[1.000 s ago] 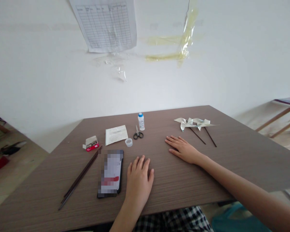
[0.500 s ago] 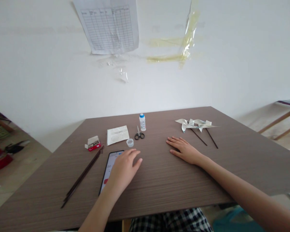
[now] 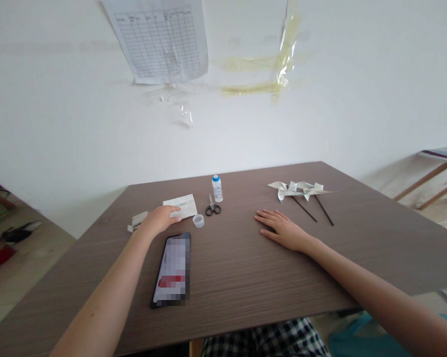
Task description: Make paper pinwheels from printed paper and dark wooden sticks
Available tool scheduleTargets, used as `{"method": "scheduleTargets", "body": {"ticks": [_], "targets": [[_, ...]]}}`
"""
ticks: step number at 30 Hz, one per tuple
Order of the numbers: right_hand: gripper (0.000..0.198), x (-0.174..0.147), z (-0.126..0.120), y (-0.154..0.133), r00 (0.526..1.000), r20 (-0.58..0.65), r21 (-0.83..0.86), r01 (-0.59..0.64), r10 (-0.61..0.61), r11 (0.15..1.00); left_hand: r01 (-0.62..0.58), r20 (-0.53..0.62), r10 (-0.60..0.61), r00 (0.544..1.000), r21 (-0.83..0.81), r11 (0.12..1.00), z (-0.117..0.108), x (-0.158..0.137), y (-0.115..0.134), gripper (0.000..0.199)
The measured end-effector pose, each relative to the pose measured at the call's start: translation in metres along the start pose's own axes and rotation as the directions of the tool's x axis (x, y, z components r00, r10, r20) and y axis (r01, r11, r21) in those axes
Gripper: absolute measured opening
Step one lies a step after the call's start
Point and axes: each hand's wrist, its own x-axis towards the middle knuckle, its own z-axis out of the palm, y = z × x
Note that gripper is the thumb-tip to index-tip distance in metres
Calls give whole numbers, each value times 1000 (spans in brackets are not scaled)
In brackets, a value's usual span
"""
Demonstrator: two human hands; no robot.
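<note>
My left hand (image 3: 160, 220) reaches over the near left corner of a stack of printed paper sheets (image 3: 188, 202), its thumb and fingers apart. Whether it touches the paper I cannot tell. My right hand (image 3: 279, 229) lies flat on the table with the fingers spread, holding nothing. Beyond it lie two paper pinwheels (image 3: 287, 190) on thin dark sticks. A phone (image 3: 173, 267) with a blurred screen rests below my left hand. Small black-handled scissors (image 3: 213, 210), a white cap (image 3: 198, 221) and an upright white bottle with a blue lid (image 3: 217, 188) stand or lie right of the paper.
A small opened box (image 3: 137, 220) is partly covered by my left hand. The brown table (image 3: 223, 277) meets a white wall with a taped printed sheet (image 3: 159, 39). At the right edge is another piece of furniture with wooden legs (image 3: 424, 183).
My left hand has moved from above the phone forward and left to the paper, uncovering the phone. The dark sticks on the left are now hidden behind my forearm. My right hand stays put.
</note>
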Motion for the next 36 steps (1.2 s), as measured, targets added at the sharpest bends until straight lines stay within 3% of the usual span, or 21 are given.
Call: {"method": "scheduleTargets", "body": {"ticks": [8,14,24,36], "targets": [[67,0,1,1,1000,-20,12,2,-2,1000,40,111,-44,993,35,999,0,4,5,43],[67,1,2,2,1000,-19,8,-7,7,1000,31,91,-37,995,63,998,-1,-2,10,29],[70,0,0,-1,1000,-4,10,-8,8,1000,88,46,-97,994,159,983,-6,-12,24,34],[67,2,2,2,1000,-17,11,6,-6,1000,173,23,-176,984,110,979,-11,-17,24,21]]}}
